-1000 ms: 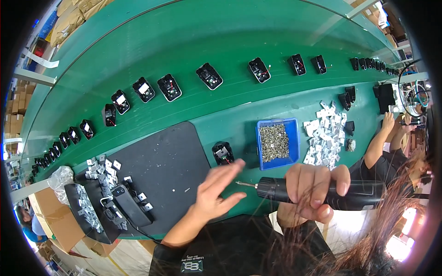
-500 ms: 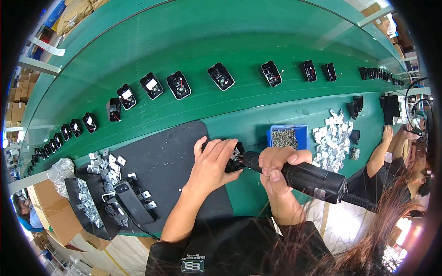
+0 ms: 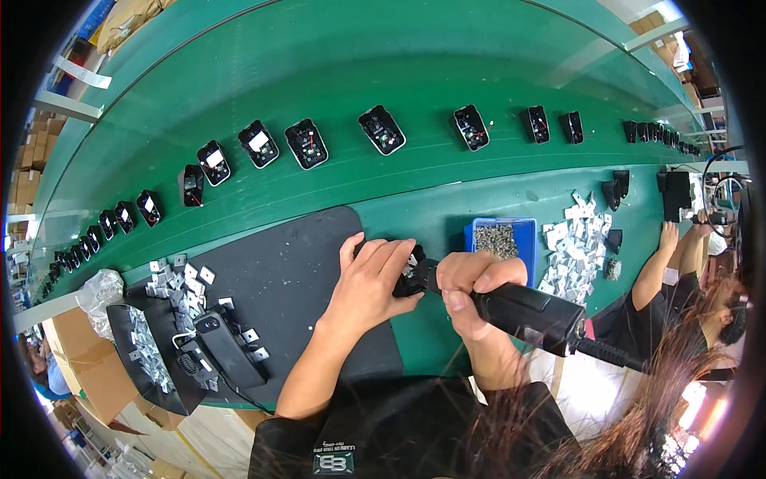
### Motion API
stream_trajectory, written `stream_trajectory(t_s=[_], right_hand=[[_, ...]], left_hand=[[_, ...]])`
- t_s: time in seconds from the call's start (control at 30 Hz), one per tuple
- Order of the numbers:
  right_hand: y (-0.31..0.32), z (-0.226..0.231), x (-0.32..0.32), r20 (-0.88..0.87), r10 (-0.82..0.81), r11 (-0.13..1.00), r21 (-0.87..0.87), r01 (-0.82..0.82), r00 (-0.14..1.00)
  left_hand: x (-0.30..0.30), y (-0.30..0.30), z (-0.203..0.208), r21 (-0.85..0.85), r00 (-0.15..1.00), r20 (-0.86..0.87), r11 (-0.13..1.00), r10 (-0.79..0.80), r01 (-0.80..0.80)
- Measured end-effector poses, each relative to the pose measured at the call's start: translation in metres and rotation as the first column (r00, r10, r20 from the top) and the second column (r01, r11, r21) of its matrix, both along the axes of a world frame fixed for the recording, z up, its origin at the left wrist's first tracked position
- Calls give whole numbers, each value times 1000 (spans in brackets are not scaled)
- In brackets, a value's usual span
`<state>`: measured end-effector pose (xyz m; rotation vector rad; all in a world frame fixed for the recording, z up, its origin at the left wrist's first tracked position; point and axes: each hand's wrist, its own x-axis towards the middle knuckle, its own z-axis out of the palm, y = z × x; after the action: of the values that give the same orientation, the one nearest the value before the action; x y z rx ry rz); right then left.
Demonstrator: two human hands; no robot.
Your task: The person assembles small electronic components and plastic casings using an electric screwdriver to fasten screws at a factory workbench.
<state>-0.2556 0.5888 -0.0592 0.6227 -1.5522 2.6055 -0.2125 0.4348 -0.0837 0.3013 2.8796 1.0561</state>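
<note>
Just off the right edge of the mat point(image 3: 291, 279), over the green tabletop point(image 3: 423, 219), a black housing point(image 3: 410, 278) is gripped by the left hand point(image 3: 365, 286). The driver point(image 3: 531, 315) is clasped in the right hand point(image 3: 475, 286), nose aimed at the housing; tip hidden, contact can't be told. Screws point(image 3: 495, 241) are held in the blue bin point(image 3: 525, 244) beyond the right hand; metal plates point(image 3: 576, 251) are heaped to the bin's right.

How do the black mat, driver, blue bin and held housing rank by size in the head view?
1. Black mat
2. Driver and blue bin: unsure; the driver seems nearer the camera, and the right hand partly hides the bin
3. Housing: smallest visible area, mostly hidden by the left hand
</note>
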Motion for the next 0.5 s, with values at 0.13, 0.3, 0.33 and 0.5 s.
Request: stream_trajectory(t_s=[0.13,0.3,0.33,0.5], right_hand=[[0,1,1,24,6,1000,-3,-6,1000],[5,-3,-1,35,-53,997,-50,55,998],[6,1,2,35,-48,997,-65,50,998],[46,45,-7,-46,-82,966,-248,68,996]], left_hand=[[-2,0,1,11,1000,2,1000,5,-5],[-6,7,8,-9,1000,13,1000,-8,8],[-6,4,9,-21,1000,2,1000,-6,6],[-31,-20,21,-201,999,41,979,29,-20]])
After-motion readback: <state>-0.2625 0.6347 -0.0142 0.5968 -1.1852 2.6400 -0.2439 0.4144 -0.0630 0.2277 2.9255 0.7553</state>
